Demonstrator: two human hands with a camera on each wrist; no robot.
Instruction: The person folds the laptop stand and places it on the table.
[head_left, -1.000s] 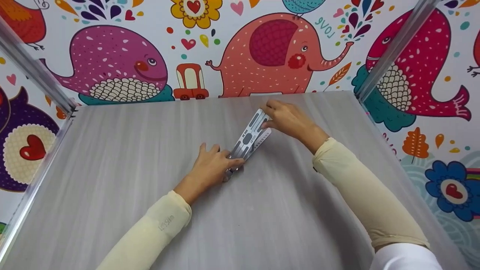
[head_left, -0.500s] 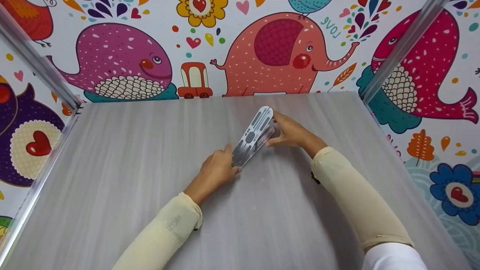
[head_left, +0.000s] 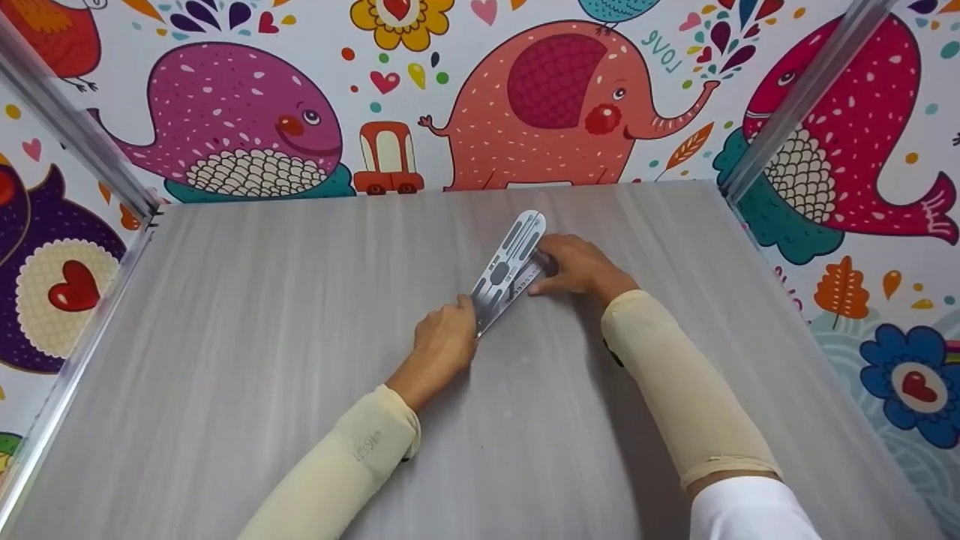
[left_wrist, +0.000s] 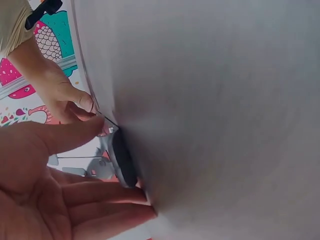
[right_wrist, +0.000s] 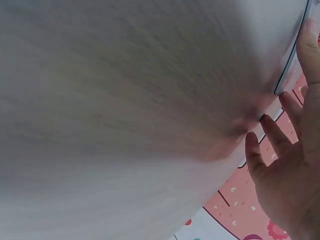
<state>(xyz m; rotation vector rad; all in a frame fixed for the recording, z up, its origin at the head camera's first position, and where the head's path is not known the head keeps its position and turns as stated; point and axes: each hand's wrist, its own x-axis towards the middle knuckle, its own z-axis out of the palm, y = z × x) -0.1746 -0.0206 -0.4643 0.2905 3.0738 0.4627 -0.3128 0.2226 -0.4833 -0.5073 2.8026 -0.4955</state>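
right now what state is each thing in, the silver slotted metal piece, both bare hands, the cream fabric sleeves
Silver slotted metal piece: partly open, its two long bars spread in a narrow V
Bare left hand: grips the piece's near end between thumb and fingers
Bare right hand: thumb and fingers around the far end of the lower bar
Cream fabric left sleeve: worn, covering the forearm
Cream fabric right sleeve: worn, covering the forearm
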